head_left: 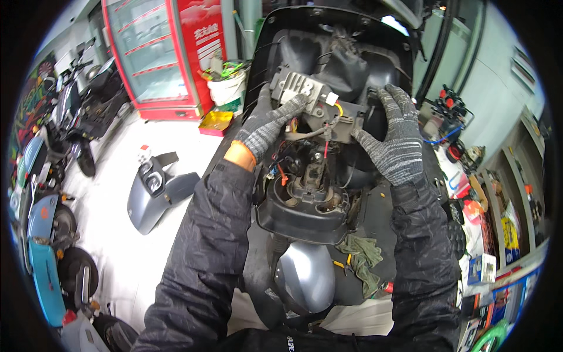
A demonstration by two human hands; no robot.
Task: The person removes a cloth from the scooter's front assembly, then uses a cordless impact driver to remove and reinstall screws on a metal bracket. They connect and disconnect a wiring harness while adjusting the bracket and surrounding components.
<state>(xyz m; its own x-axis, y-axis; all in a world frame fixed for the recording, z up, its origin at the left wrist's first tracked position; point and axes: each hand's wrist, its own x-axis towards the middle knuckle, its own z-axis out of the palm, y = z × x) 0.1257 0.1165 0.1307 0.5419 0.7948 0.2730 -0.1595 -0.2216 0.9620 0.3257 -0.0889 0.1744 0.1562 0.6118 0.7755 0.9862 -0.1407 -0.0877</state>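
Note:
My left hand [269, 120] in a grey knit glove grips a finned silver metal module [299, 84] with a white connector [332, 97] and coloured wires. The module sits on a dull bracket plate [337, 126] above exposed wiring and the black plastic housing [299, 214] of a partly dismantled scooter. My right hand [394, 135], also gloved, has its fingers stretched out over the black body beside the bracket, its thumb at the plate's right edge. A silver curved panel [306, 277], pliers [339, 264] and a green rag [366, 252] lie lower down on the scooter.
A loose grey body panel [146, 208] lies on the floor [117, 264] at left, beside a row of scooters [47, 281]. Behind stand a red display fridge [205, 53], a white bucket [227, 92] and a yellow tray [215, 122]. Shelving [516, 188] and boxes [482, 270] line the right.

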